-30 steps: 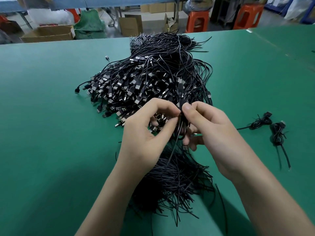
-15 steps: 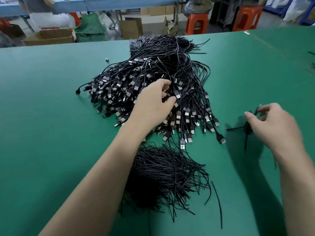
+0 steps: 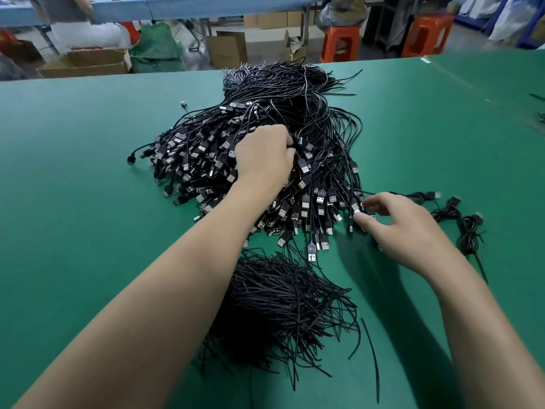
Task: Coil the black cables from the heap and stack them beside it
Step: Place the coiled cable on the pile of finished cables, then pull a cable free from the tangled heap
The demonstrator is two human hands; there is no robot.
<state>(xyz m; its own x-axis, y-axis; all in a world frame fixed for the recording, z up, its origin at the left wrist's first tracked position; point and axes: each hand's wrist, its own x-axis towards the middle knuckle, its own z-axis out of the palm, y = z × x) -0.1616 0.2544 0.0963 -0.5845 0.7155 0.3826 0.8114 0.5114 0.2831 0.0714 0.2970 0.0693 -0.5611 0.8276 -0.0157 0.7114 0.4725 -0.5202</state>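
Since half a second ago our right hand (image 3: pixel 404 231) has come back from the coiled cables (image 3: pixel 460 219) to the heap's right edge, and our left hand (image 3: pixel 264 157) has dug deeper into the heap.

Green bench (image 3: pixel 73 202) carries everything. Heap of black cables (image 3: pixel 265 149) sits mid-bench: USB plugs fanned along its near and left sides, bare wire ends bunched at its far side. Just near of the heap lies a separate pile of short black strands (image 3: pixel 283 305), not touching the plugs as far as we can tell. Right of the heap, the coiled cables lie close together on the bench, one more plug (image 3: pixel 433 195) just beyond them.

Left grip: fingers curled down into the top of the heap, closed around cables; which ones we cannot tell. Right grip: partly open, thumb and forefinger spread at a plug on the heap's right edge, fingertips (image 3: pixel 361 219) touching it, not yet pinched.
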